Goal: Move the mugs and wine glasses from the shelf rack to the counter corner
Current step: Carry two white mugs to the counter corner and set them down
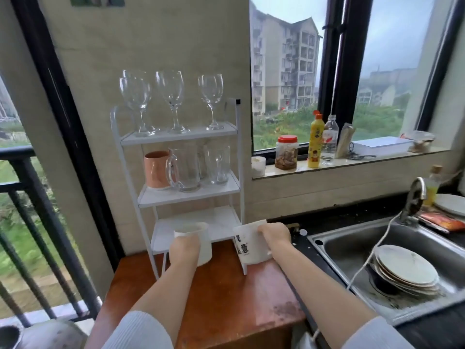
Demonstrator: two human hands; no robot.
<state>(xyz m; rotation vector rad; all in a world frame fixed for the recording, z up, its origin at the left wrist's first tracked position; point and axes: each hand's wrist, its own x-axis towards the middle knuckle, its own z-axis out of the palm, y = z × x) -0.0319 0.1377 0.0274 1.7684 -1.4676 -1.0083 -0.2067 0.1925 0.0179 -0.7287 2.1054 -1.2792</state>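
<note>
Both forearms reach out from pale ribbed sleeves over the wooden table (216, 293), each hand wrapped round a mug at the foot of the white rack (238, 157). Her left hand (182, 250) grips a plain white mug (198, 238), held just in front of the rack's bottom shelf. Her right hand (275, 234) clasps a white mug with dark characters (247, 245), tilted, at the rack's right front leg and near the edge of the dark counter (334, 220). The two hands are apart, one mug to each.

To the right lies the steel sink (352, 250) with a stack of plates (405, 270) in it. On the rack's middle shelf stand a pink mug (156, 170), a glass tankard (186, 170) touching it, and clear tumblers (217, 163) behind. Four wine glasses (172, 99) stand upright along the top shelf, well above the hands. On the window sill (352, 161) sit a red-lidded jar (286, 152), a yellow bottle (316, 139) and a clear bottle (330, 139), close together.
</note>
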